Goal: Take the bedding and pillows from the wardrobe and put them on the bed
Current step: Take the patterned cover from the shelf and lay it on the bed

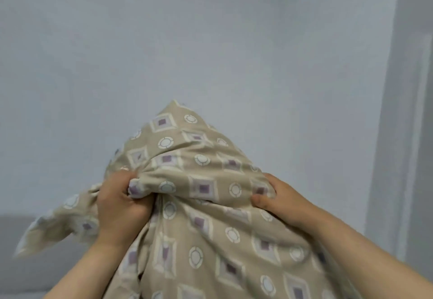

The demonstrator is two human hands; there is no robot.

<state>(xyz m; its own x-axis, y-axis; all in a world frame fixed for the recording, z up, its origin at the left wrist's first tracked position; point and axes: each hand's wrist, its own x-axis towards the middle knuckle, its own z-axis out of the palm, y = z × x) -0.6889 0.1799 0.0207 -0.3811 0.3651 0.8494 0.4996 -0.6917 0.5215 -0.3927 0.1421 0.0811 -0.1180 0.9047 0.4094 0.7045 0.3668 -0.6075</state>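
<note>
A beige pillow [199, 205] patterned with white rings and purple squares fills the lower middle of the head view, held up in front of a pale wall with one corner pointing upward. My left hand [119, 202] grips a bunched fold of its cover on the left side. My right hand [278, 199] grips the right side, thumb pressed into the fabric and fingers hidden behind it. A loose flap of the cover [56, 223] hangs out to the left. The wardrobe is out of view.
A plain pale blue-grey wall [187, 41] fills most of the view. A grey surface [21, 273], perhaps the bed, shows at the lower left. A light vertical frame or door edge [407, 134] runs down the right side.
</note>
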